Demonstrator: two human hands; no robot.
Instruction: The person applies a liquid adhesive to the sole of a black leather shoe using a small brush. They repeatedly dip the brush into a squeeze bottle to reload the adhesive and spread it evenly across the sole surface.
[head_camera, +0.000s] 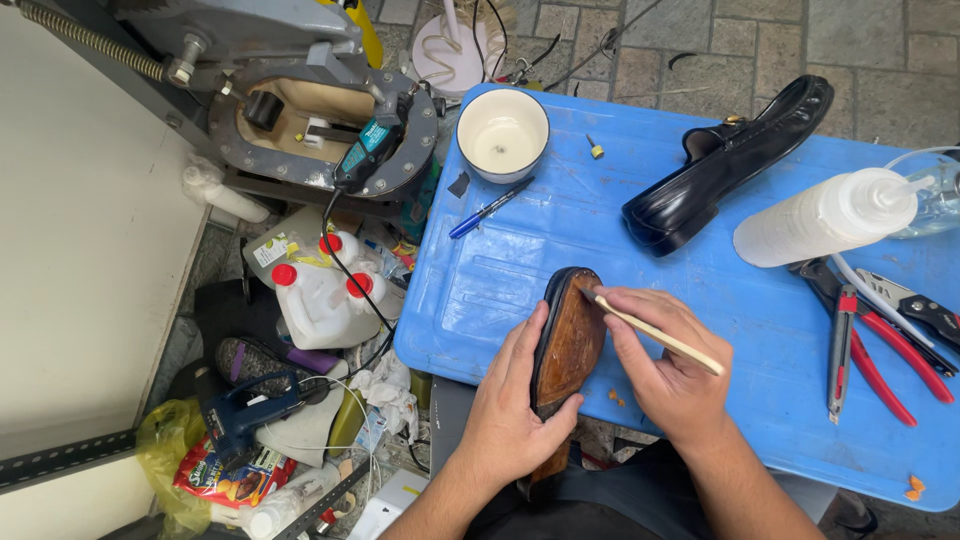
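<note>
A: Holding what, exactly?

B: My left hand (512, 405) clamps the upturned shoe (567, 340) at its waist, fingers wrapped narrow around the sole edge; my right hand (668, 365) pinches a thin brush handle (660, 335), tip on the toe end, just beyond the grip.

A: Handling?

B: I judge the leather sole stiff, light and slick when wet. The shoe rests on the blue table (740, 310) edge.

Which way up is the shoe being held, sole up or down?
Sole up: the shoe shows its brown sole, gripped by the left hand.
</note>
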